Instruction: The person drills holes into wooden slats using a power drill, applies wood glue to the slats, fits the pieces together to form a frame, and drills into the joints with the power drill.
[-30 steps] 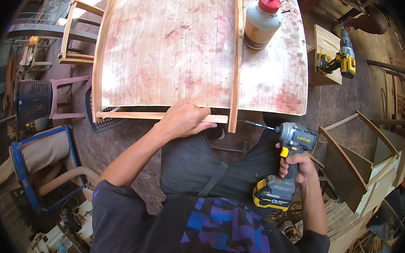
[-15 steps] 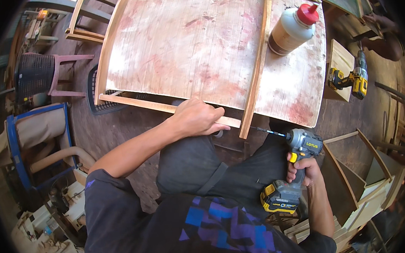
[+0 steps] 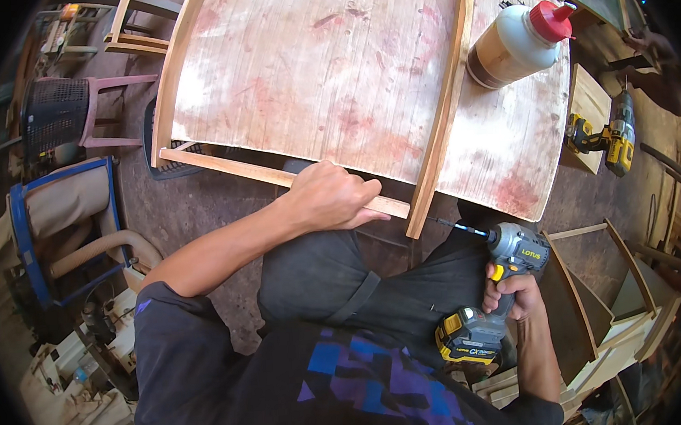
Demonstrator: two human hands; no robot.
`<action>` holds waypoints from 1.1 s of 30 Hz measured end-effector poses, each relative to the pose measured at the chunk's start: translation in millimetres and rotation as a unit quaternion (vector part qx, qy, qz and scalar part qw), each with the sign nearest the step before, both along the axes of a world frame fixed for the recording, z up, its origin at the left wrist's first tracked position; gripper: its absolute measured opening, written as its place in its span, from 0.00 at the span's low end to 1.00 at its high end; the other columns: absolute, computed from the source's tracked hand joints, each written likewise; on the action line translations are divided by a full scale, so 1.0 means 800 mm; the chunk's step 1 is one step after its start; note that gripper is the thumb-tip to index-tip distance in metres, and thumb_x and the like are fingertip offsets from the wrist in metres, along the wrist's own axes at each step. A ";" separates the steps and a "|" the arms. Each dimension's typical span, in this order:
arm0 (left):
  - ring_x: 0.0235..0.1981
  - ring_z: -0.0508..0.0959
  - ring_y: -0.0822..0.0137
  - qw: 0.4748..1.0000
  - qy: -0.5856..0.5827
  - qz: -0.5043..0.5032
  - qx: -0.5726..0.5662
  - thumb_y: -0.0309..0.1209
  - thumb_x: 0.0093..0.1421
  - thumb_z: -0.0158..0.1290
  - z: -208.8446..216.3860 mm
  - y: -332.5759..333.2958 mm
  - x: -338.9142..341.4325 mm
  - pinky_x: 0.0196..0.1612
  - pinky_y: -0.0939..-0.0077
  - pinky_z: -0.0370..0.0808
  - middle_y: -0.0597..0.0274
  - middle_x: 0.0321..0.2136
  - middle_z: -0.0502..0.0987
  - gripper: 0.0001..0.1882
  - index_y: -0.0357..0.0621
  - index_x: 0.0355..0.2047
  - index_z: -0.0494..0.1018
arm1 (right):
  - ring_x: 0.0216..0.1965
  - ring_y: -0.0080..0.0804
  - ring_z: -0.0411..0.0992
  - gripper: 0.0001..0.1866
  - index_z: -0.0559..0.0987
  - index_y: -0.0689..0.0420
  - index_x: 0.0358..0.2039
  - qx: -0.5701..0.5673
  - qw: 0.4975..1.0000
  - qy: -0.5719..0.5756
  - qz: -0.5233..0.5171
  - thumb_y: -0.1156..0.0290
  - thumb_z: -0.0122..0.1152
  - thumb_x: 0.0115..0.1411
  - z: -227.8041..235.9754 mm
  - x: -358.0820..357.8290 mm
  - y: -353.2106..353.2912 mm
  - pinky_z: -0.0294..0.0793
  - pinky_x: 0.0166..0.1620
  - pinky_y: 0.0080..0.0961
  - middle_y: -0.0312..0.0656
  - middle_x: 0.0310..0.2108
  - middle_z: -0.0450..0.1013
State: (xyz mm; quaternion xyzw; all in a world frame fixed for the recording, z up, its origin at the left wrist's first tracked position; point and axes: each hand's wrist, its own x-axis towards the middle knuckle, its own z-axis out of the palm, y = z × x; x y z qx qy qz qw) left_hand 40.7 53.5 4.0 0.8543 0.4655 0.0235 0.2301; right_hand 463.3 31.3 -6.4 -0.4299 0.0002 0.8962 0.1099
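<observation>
My left hand (image 3: 331, 196) is closed around a narrow wooden crosspiece (image 3: 231, 168). That strip spans between a left wooden rail (image 3: 174, 74) and a right wooden rail (image 3: 447, 102), its right end against the right rail's near end. In my right hand (image 3: 513, 293) is a grey and black cordless impact driver (image 3: 521, 249) with a yellow trigger area and battery. Its long bit (image 3: 456, 225) points left, the tip at the outer side of the right rail. Whether a screw sits on the tip is too small to tell.
The rails lie on a stained wooden tabletop (image 3: 300, 81). A white glue bottle (image 3: 507, 47) with a red cap stands right of the right rail. Farther right, a yellow and black drill (image 3: 622, 133) rests near a wooden block. Pink stool (image 3: 93, 111) at left; wooden frames (image 3: 598, 289) at lower right.
The view has shifted slightly, so the bottle and tabletop appear farther right. My left hand keeps its hold on the crosspiece, and the driver's bit stays at the right rail.
</observation>
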 end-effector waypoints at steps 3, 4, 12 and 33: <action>0.14 0.76 0.53 1.000 0.006 -0.003 0.006 0.58 0.60 0.55 0.000 -0.001 0.000 0.18 0.60 0.71 0.57 0.10 0.70 0.29 0.44 0.21 0.68 | 0.20 0.40 0.72 0.21 0.75 0.60 0.43 0.002 1.000 -0.002 -0.004 0.77 0.61 0.45 -0.001 -0.001 -0.001 0.74 0.29 0.40 0.45 0.21 0.70; 0.14 0.76 0.53 1.000 0.006 -0.004 0.005 0.58 0.60 0.55 -0.001 -0.001 0.000 0.18 0.60 0.71 0.57 0.10 0.70 0.29 0.44 0.21 0.68 | 0.20 0.40 0.72 0.21 0.75 0.60 0.43 0.002 1.000 -0.002 -0.004 0.77 0.61 0.45 0.000 -0.002 -0.001 0.74 0.29 0.40 0.45 0.21 0.70; 0.14 0.77 0.52 1.000 0.004 0.000 0.006 0.58 0.60 0.55 -0.001 0.000 0.000 0.18 0.60 0.72 0.56 0.10 0.71 0.29 0.44 0.21 0.69 | 0.20 0.41 0.70 0.20 0.74 0.60 0.42 0.022 1.000 -0.013 0.010 0.77 0.62 0.44 -0.001 -0.004 -0.003 0.74 0.28 0.43 0.45 0.19 0.69; 0.17 0.78 0.50 1.000 0.010 0.005 -0.004 0.59 0.60 0.55 0.003 0.002 0.001 0.21 0.57 0.74 0.55 0.12 0.73 0.29 0.43 0.21 0.70 | 0.19 0.40 0.71 0.20 0.76 0.62 0.41 0.005 1.000 -0.005 -0.015 0.79 0.61 0.44 0.000 -0.015 0.000 0.74 0.28 0.39 0.47 0.20 0.70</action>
